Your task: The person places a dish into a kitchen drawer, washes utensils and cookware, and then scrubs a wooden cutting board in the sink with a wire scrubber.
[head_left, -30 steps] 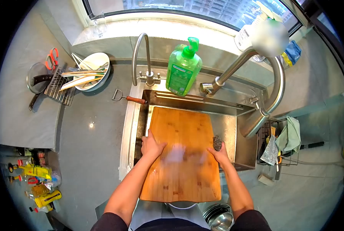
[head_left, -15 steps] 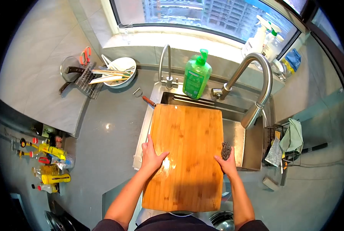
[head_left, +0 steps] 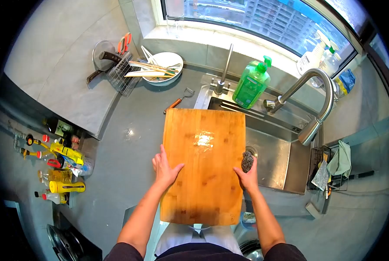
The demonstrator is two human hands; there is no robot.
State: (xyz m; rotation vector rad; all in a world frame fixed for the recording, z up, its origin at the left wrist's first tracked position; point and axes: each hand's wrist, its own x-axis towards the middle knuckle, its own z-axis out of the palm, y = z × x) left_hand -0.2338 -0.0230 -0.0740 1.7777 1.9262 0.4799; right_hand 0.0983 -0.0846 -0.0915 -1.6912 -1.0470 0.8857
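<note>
A wooden cutting board (head_left: 203, 187) is held between my two hands, partly over the counter and partly over the left side of the sink. My left hand (head_left: 165, 170) grips its left edge, the thumb lying on the top face and the fingers at the side. On the opposite edge, my right hand (head_left: 249, 177) clasps the board and also keeps a dark steel wool scourer (head_left: 247, 161) against its side. A wet patch shines on the upper part of the wood. The board's underside and some fingertips are hidden.
Right of the board lies the steel sink (head_left: 273, 163) with a curved faucet (head_left: 329, 93). Behind it stands a green soap bottle (head_left: 252, 85). A peeler (head_left: 175, 104), a bowl of chopsticks (head_left: 166, 81) and a knife rack (head_left: 121, 76) are at the back left. Several bottles (head_left: 66, 174) stand far left.
The board has moved left relative to the sink, with both hands still on it, uncovering more of the basin and its drain. My view has turned too.
</note>
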